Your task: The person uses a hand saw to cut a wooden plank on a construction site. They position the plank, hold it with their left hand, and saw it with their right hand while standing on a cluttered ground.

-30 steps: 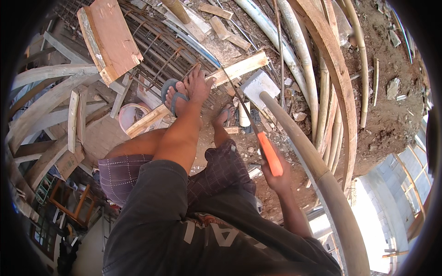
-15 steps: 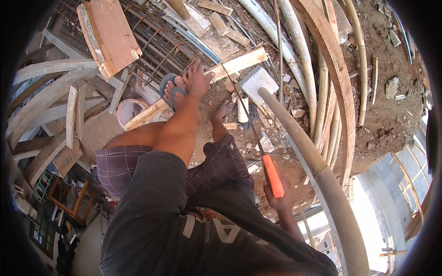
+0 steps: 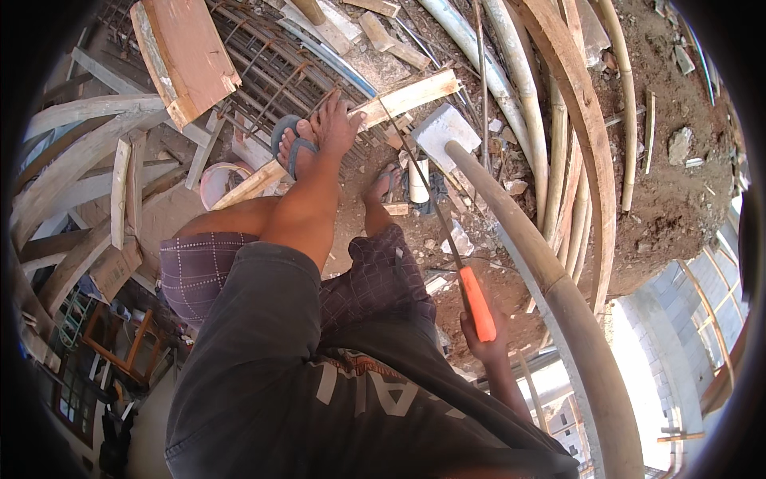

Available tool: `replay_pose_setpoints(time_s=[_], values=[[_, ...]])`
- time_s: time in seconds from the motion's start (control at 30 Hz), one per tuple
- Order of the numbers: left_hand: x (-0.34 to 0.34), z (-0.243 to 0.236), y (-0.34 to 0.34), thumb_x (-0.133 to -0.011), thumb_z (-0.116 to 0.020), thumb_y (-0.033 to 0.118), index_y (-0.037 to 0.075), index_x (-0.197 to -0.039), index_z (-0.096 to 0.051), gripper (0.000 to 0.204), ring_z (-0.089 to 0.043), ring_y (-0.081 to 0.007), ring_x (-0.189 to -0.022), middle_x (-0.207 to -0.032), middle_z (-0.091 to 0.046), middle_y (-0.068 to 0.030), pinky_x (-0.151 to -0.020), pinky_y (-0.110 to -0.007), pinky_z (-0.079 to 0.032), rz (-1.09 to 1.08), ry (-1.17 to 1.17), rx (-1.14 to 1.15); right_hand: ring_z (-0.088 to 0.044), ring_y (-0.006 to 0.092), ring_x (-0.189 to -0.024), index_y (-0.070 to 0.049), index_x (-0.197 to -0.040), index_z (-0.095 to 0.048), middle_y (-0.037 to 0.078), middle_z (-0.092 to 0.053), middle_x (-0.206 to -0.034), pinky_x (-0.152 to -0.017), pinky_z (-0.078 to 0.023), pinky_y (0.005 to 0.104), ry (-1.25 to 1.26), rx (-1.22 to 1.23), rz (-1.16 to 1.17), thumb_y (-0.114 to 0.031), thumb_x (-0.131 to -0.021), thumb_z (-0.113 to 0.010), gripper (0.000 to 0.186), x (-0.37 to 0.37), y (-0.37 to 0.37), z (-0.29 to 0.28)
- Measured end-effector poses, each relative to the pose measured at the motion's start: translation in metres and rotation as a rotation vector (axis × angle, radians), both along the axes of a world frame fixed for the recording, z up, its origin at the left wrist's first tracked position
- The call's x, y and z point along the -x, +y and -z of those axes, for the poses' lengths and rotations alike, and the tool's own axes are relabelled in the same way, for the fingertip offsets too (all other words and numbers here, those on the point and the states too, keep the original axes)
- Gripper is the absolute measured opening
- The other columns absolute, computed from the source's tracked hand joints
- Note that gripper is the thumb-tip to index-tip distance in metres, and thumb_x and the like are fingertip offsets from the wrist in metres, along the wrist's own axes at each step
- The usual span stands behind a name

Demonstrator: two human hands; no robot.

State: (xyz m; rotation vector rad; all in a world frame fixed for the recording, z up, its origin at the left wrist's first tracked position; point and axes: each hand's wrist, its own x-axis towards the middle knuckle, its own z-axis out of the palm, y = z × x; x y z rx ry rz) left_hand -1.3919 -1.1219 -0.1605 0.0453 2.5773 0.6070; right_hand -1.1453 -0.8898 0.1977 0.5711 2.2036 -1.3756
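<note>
- Far left: curved timber beams (image 3: pixel 96 108) stacked at angles; brown frame (image 3: pixel 124 347) lower down.
- Upper left: board (image 3: pixel 187 60) with a ragged right end, lying by a rebar cage (image 3: pixel 263 60).
- Centre: dirt ground, rubble and wood offcuts; white cylinder (image 3: pixel 418 181) just left of the saw blade.
- Right: bamboo poles (image 3: pixel 550 160) and a curved plank, then bare soil (image 3: pixel 670 191) with stones. Bright paved area lower right.
- Edges: wood strip (image 3: pixel 423 94) slants from beside the bucket (image 3: pixel 206 185), lower left, under the sandalled foot (image 3: pixel 297 148), up to its free right end near a thin upright rod.
- Room: strip of dirt between right hand and large pole (image 3: pixel 550 271); that pole and its pale block (image 3: pixel 447 132) bound the saw's right side.
- Left hand (image 3: pixel 335 128): fingers extended, slightly spread, resting on the strip beside the foot. Fingertip curl over the far edge unclear.
- Right hand (image 3: pixel 484 339): closed round the orange handle of the saw (image 3: pixel 477 303). Blade crosses the strip just right of the left hand; cut depth not visible.
</note>
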Motion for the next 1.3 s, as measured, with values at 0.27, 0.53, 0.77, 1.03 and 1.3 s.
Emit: replay_pose_setpoints(time_s=[0.27,0.53,0.77,1.03,1.3], values=[[-0.004,0.006,-0.001,-0.087,-0.068,0.044,0.02,-0.115,-0.064,0.037,-0.029,-0.0282,-0.143,-0.156,-0.035,-0.0079,-0.115,-0.051,-0.015,-0.017,0.049,-0.019,-0.066,0.0373,-0.103,-0.007,-0.137,-0.054,0.025,-0.066,-0.113,-0.086,-0.051,0.0378,0.137,0.065,0.079,-0.015,-0.082,-0.068,0.057,0.189,-0.048,0.229],[-0.005,0.0,0.0,-0.088,-0.066,0.044,0.019,-0.118,-0.063,0.039,-0.029,-0.0283,-0.143,-0.156,-0.034,-0.0071,-0.115,-0.052,-0.015,-0.011,-0.035,-0.015,-0.05,0.0276,-0.135,-0.001,-0.147,-0.041,0.019,-0.051,-0.145,-0.111,-0.038,0.0389,-0.036,0.052,-0.046,0.002,-0.083,-0.059,0.066,0.012,0.007,0.014],[-0.002,0.004,0.0,-0.088,-0.066,0.045,0.016,-0.113,-0.065,0.039,-0.034,-0.0294,-0.139,-0.153,-0.039,-0.0078,-0.113,-0.052,-0.018,0.008,0.035,-0.008,-0.067,0.0384,-0.103,-0.007,-0.138,-0.054,0.023,-0.068,-0.113,-0.091,-0.051,0.0386,0.004,0.091,0.062,-0.012,-0.08,-0.065,0.058,0.208,-0.048,0.222],[-0.011,-0.004,0.002,-0.086,-0.068,0.043,0.016,-0.114,-0.064,0.039,-0.031,-0.0266,-0.142,-0.155,-0.036,-0.0076,-0.115,-0.051,-0.016,-0.037,0.153,-0.086,-0.059,0.0316,-0.124,-0.002,-0.145,-0.045,0.019,-0.059,-0.136,-0.1,-0.048,0.0368,0.028,-0.026,-0.054,0.002,-0.081,-0.057,0.065,0.016,0.006,0.014],[-0.002,0.001,0.001,-0.086,-0.069,0.04,0.015,-0.113,-0.064,0.037,-0.034,-0.0292,-0.139,-0.152,-0.04,-0.0097,-0.112,-0.053,-0.019,-0.008,0.091,-0.022,-0.069,0.0314,-0.095,-0.007,-0.139,-0.052,0.025,-0.068,-0.106,-0.085,-0.051,0.0351,0.232,-0.039,0.015,-0.012,-0.083,-0.065,0.058,0.205,-0.057,0.228]])
